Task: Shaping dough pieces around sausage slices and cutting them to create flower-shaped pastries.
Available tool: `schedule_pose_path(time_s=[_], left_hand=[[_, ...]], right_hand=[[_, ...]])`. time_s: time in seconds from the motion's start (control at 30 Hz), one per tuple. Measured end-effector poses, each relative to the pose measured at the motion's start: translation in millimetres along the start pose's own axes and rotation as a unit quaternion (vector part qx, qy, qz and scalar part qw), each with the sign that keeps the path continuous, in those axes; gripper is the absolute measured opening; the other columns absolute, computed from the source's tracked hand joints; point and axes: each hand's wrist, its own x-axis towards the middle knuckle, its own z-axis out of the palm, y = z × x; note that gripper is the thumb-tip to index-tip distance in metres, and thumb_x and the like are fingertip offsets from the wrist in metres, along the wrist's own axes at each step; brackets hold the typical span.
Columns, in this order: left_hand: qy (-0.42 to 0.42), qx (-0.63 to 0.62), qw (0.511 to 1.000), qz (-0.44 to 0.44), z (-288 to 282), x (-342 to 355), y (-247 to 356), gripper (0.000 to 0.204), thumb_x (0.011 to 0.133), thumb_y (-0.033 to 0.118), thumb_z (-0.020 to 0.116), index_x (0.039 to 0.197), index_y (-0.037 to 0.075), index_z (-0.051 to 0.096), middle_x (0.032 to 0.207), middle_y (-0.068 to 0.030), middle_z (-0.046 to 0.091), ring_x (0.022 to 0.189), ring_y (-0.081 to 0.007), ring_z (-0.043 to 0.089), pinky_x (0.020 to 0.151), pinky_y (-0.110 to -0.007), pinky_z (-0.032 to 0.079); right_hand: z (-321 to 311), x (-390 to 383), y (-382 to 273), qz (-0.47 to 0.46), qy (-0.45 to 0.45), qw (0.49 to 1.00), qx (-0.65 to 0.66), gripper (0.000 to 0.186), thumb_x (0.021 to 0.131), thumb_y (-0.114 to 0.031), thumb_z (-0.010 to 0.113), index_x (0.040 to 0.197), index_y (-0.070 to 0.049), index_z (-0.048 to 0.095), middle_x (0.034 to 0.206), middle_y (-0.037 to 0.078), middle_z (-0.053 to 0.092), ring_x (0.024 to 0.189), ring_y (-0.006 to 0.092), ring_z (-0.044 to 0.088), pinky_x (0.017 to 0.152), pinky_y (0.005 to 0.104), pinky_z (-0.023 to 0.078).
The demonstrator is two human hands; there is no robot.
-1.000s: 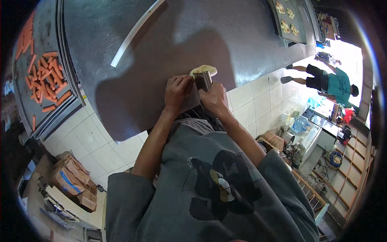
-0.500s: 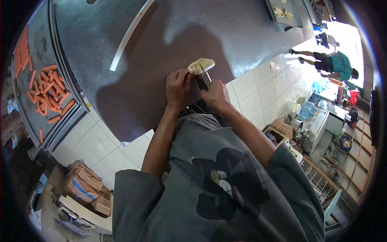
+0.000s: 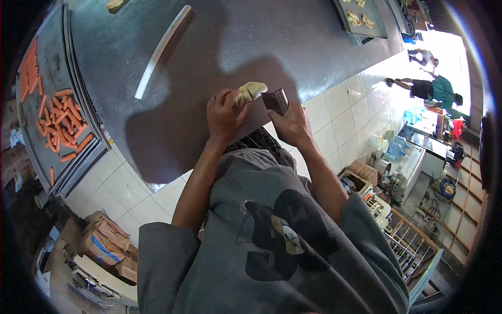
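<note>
the person wears a loose, dark grey t-shirt (image 3: 225,220) of soft-looking cloth, its hem bunched into folds at the far end. its wide short sleeves are of the same grey: the left sleeve (image 3: 167,256) hangs broad and straight-edged, the right sleeve (image 3: 368,240) is creased along its length. across the front, toward the right, spreads a large print (image 3: 272,264) of rounded black shapes, with a tan patch and a whitish patch at its middle, thin dark lines and small pale lettering on its left. beyond the hem shows a black garment (image 3: 256,140) crossed by thin light checks. the left hand (image 3: 224,121) and right hand (image 3: 293,125) are bare.
</note>
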Motion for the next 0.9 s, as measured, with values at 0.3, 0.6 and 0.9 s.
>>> schedule_pose_path(time_s=[0.3,0.6,0.9], left_hand=[[-0.022,0.016,1.000,0.009,32.9,9.3,-0.4,0.034,0.082,0.031,0.077,0.112,0.018,0.067,0.119,-0.0014,0.059,0.113,-0.0269,0.053,0.095,-0.045,0.041],[-0.038,0.022,0.999,-0.010,33.5,8.5,-1.6,0.032,0.087,0.032,0.076,0.112,0.015,0.067,0.123,-0.0023,0.061,0.116,-0.0270,0.054,0.101,-0.044,0.040],[-0.027,0.031,0.999,0.002,34.3,8.2,-0.5,0.032,0.084,0.028,0.076,0.111,0.014,0.068,0.120,-0.0023,0.060,0.113,-0.0260,0.054,0.097,-0.043,0.041]], right_hand=[[-4.1,26.7,-5.4,-0.032,-0.073,0.997,-0.011,0.041,0.079,-0.031,0.071,0.097,0.005,0.069,0.092,0.028,0.070,0.087,0.0411,0.070,0.078,0.0484,0.054],[5.0,38.7,-1.1,-0.065,-0.053,0.996,-0.013,0.039,0.076,-0.029,0.070,0.093,0.006,0.069,0.086,0.030,0.069,0.084,0.0423,0.070,0.076,0.0501,0.054],[17.1,48.6,-9.1,-0.042,-0.066,0.996,-0.037,0.036,0.077,-0.027,0.068,0.090,0.006,0.069,0.084,0.029,0.069,0.082,0.0412,0.071,0.073,0.0489,0.054]])
